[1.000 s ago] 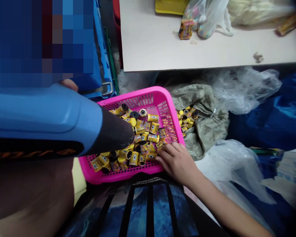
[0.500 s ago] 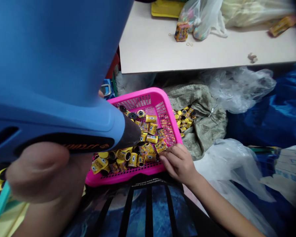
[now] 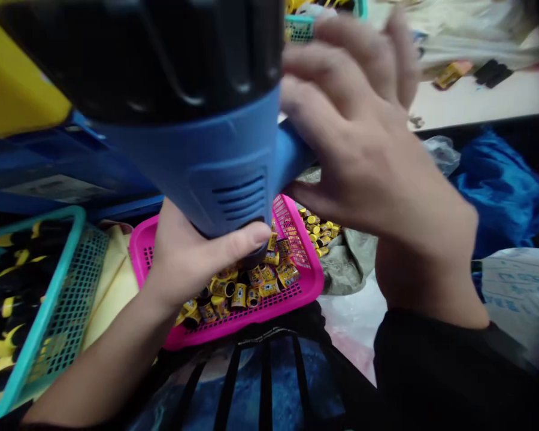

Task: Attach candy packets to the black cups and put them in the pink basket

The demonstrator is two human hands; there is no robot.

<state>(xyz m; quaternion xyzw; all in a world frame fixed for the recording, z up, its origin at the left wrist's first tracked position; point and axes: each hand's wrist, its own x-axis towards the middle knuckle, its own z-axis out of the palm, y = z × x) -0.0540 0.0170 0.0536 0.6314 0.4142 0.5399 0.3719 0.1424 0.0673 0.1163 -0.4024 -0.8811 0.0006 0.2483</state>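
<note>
A big blue and black heat gun (image 3: 215, 155) fills the upper left, close to the camera, its nozzle pointing down into a pink basket (image 3: 312, 278). My left hand (image 3: 193, 257) comes up from the lower left and grips the gun's underside, thumb across its front. My right hand (image 3: 363, 161), in a black sleeve, wraps the blue handle from the right; its upper fingers are blurred. Several small yellow and black rolls (image 3: 251, 290) lie in the basket below the nozzle.
A teal basket (image 3: 63, 281) holding black and yellow pieces stands at the left. A grey sack (image 3: 345, 263) with more yellow rolls (image 3: 317, 227) lies right of the pink basket. Blue sheeting (image 3: 498, 185) is at the right and a white table (image 3: 476, 99) behind.
The gun has swung upright and nearer the camera. The right hand left the basket's rolls and now grips the gun's handle. The view has shifted left, showing the teal basket.
</note>
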